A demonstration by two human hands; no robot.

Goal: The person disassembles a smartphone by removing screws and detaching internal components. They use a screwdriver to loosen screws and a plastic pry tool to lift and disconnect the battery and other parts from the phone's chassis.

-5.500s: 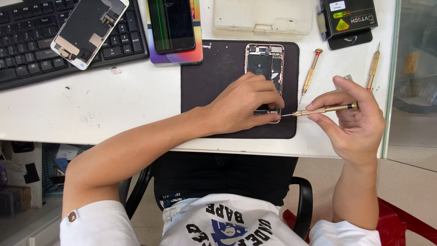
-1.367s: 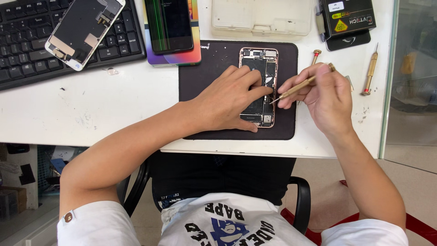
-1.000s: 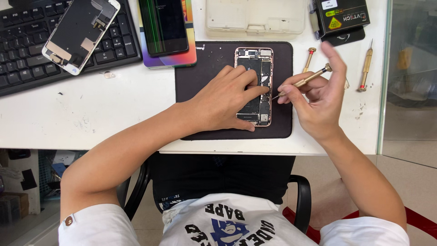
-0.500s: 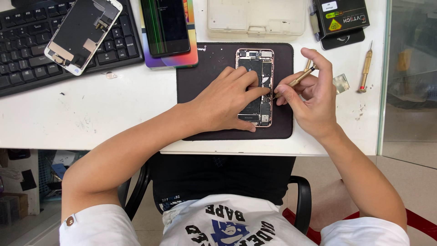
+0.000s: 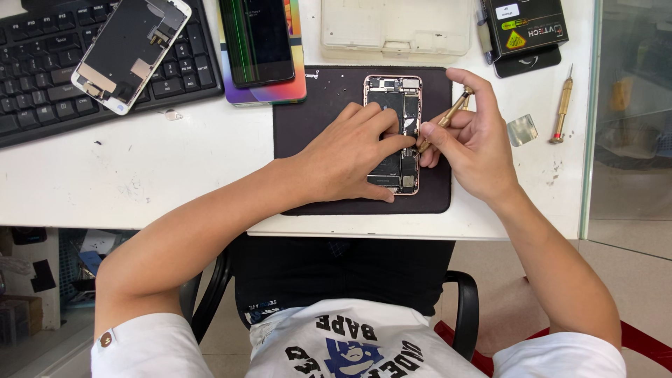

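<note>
The opened phone [image 5: 394, 133] lies flat on the dark mat [image 5: 315, 105], its long side running from 12 o'clock to 6 o'clock. The left hand [image 5: 350, 157] lies on top of it, fingers pressed down on its middle to hold it. The right hand [image 5: 469, 140] sits just beside it at 3 o'clock, pinching a thin gold screwdriver [image 5: 442, 122]. The screwdriver slants in from 2 o'clock, and its tip meets the phone's right edge by the left fingertips. The mat lies on a white table [image 5: 175, 168]. Another screwdriver [image 5: 561, 105] lies apart at 3 o'clock, a keyboard [image 5: 28, 91] far at 10 o'clock.
</note>
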